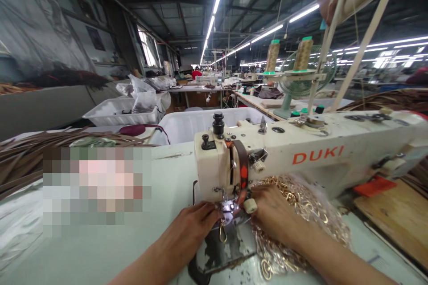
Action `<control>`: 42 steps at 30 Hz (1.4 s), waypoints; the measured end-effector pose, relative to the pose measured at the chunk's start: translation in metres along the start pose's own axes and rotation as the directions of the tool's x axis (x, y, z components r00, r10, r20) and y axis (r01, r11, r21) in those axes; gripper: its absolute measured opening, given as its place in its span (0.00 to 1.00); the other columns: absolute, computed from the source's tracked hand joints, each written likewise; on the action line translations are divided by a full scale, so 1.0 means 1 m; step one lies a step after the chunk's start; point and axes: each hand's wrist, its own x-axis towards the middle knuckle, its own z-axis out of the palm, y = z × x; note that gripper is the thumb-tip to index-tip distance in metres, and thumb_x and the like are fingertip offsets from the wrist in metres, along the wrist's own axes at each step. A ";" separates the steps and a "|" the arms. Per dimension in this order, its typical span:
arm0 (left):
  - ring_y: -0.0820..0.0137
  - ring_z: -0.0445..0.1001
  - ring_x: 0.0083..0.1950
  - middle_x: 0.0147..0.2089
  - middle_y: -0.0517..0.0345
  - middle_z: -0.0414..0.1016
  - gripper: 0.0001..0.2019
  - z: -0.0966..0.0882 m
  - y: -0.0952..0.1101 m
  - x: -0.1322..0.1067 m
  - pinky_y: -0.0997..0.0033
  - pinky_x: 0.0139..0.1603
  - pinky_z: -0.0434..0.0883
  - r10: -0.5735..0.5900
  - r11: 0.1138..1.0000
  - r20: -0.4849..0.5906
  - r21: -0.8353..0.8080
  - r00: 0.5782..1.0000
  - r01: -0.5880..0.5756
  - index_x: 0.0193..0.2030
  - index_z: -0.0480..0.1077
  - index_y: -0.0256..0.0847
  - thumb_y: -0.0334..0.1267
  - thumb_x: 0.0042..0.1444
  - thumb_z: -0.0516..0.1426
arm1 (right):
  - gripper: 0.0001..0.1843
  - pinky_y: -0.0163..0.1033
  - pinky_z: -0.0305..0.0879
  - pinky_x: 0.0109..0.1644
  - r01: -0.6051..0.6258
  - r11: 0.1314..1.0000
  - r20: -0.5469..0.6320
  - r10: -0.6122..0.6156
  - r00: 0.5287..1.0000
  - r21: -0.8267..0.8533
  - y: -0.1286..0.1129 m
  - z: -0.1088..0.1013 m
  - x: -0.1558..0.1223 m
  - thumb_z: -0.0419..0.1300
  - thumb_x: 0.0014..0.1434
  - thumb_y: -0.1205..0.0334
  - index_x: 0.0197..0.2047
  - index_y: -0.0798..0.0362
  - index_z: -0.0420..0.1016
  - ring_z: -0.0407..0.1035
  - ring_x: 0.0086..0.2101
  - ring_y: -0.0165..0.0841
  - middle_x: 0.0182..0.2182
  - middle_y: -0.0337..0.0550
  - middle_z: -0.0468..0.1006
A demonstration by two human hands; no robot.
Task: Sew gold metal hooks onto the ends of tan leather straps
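Observation:
A white DUKI sewing machine (321, 156) stands in front of me, its needle area lit. A brown strap with orange shapes (243, 169) curves down the side of the machine head toward the presser foot (229, 207). Just below the foot is a gold snap hook (223, 234). My left hand (195, 222) lies left of the foot, fingers pressed together with their tips at the work; what they pinch is hidden. On the other side, my right hand (272, 209) is closed near the strap's lower end, its fingertips hidden. Behind it lies a heap of gold metal hooks (301, 200) in clear plastic.
A white bin (180, 122) stands behind the table, another bin (110, 113) farther left. Brown strips (20, 156) lie at the left edge. At right are a wooden board (394, 218) and an orange-red item (374, 186). Thread cones (303, 54) rise above the machine.

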 end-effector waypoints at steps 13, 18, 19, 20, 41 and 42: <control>0.61 0.71 0.51 0.51 0.48 0.70 0.18 0.011 -0.008 -0.004 0.60 0.52 0.71 -0.021 0.999 -0.023 0.049 0.999 0.023 0.55 0.61 0.39 0.22 0.60 0.49 | 0.06 0.33 0.54 0.33 -0.142 0.982 0.033 0.139 0.990 0.128 -0.004 0.005 0.005 0.55 0.54 0.68 0.30 0.52 0.73 0.68 0.31 0.31 0.30 0.39 0.76; 0.62 0.72 0.47 0.47 0.50 0.72 0.14 0.007 -0.005 -0.001 0.62 0.48 0.73 -0.053 0.998 -0.032 0.029 0.998 0.054 0.52 0.65 0.39 0.25 0.63 0.48 | 0.09 0.34 0.59 0.41 -0.178 0.968 0.074 0.167 0.983 0.179 -0.008 0.004 0.006 0.54 0.58 0.65 0.33 0.52 0.75 0.69 0.38 0.34 0.34 0.43 0.76; 0.63 0.72 0.47 0.46 0.51 0.72 0.13 0.006 -0.005 0.000 0.63 0.48 0.72 -0.061 0.998 -0.036 0.013 0.997 0.062 0.51 0.66 0.39 0.26 0.63 0.48 | 0.09 0.35 0.59 0.42 -0.179 0.966 0.088 0.165 0.982 0.189 -0.009 0.004 0.006 0.54 0.58 0.65 0.34 0.52 0.75 0.69 0.39 0.34 0.35 0.44 0.76; 0.64 0.72 0.47 0.45 0.51 0.73 0.12 0.004 -0.005 0.000 0.64 0.49 0.72 -0.068 0.998 -0.039 -0.011 0.997 0.068 0.51 0.67 0.40 0.28 0.64 0.47 | 0.09 0.35 0.59 0.43 -0.177 0.964 0.099 0.160 0.982 0.198 -0.010 0.005 0.007 0.53 0.58 0.65 0.35 0.51 0.76 0.69 0.40 0.35 0.35 0.44 0.76; 0.66 0.62 0.61 0.56 0.51 0.69 0.15 -0.009 -0.034 0.026 0.65 0.63 0.57 0.178 0.983 0.040 -0.040 0.983 -0.177 0.51 0.66 0.39 0.26 0.64 0.45 | 0.16 0.36 0.62 0.46 -0.237 0.945 0.144 0.209 0.967 0.224 -0.022 0.010 0.018 0.51 0.57 0.66 0.45 0.48 0.75 0.70 0.44 0.35 0.42 0.40 0.78; 0.66 0.61 0.61 0.56 0.52 0.69 0.15 -0.008 -0.034 0.026 0.65 0.63 0.56 0.178 0.984 0.037 -0.030 0.983 -0.177 0.53 0.66 0.39 0.26 0.64 0.45 | 0.16 0.36 0.61 0.46 -0.248 0.943 0.135 0.223 0.965 0.220 -0.025 0.008 0.014 0.51 0.56 0.67 0.45 0.49 0.75 0.70 0.44 0.36 0.42 0.41 0.77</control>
